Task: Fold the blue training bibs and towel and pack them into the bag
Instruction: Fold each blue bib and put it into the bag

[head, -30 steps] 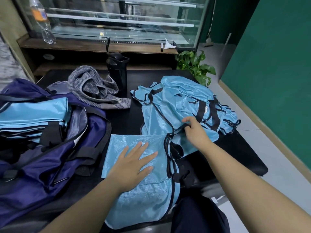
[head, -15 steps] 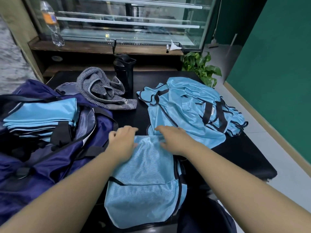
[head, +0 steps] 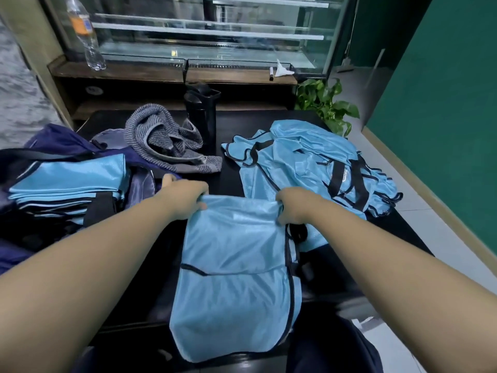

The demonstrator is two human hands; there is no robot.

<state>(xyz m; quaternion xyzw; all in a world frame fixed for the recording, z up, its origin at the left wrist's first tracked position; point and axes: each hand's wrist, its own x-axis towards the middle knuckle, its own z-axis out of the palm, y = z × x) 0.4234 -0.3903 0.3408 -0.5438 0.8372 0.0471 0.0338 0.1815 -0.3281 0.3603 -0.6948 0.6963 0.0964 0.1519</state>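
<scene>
On my left the bag [head: 67, 146] gapes with folded bibs [head: 70, 184] stacked inside, ready for more. My left hand [head: 185, 197] and right hand [head: 294, 205] each pinch a far corner of the bib [head: 234, 265] on the table [head: 403, 232], holding its edge taut, I judge, for folding. Unfolded bibs [head: 322, 162] wait at right.

One blue training bib [head: 236, 265] with black trim is lying folded lengthwise at the near edge of the dark surface [head: 398, 238], its far edge gripped at both corners. A loose heap of unfolded bibs [head: 309, 162] is lying to its right. Folded bibs [head: 70, 181] are sitting stacked inside the open navy bag [head: 61, 141] at left. A grey striped towel [head: 166, 141] is lying crumpled beyond.
</scene>
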